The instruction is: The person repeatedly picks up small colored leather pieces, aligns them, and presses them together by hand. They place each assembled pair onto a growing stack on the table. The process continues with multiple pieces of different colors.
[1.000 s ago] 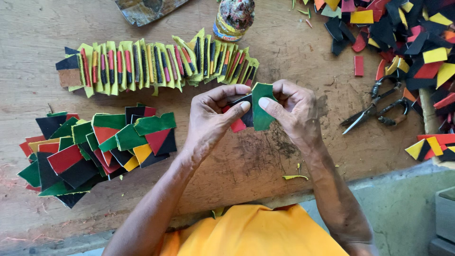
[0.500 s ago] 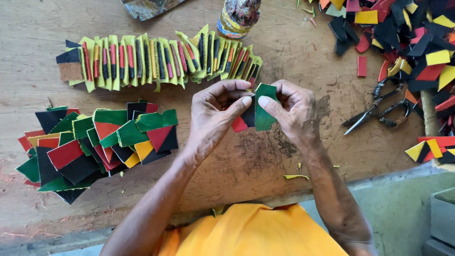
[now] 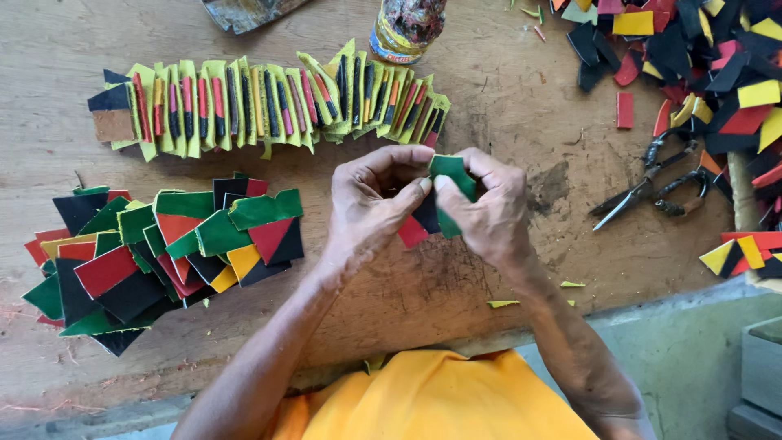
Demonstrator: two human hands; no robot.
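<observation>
We see one label only, a yellow paper band with a red edge (image 3: 397,49) wrapping the smeared round bottle (image 3: 411,20), top centre of the wooden table.

A small patch (image 3: 444,204) made of green, black and red pieces joined together, held up above the wooden table (image 3: 505,106) between two hands. Its green part sits on top, folded over at the upper edge; black shows in the middle and a red corner pokes out at the lower left. It hangs just above the table's near edge — pinched on both sides.
</observation>
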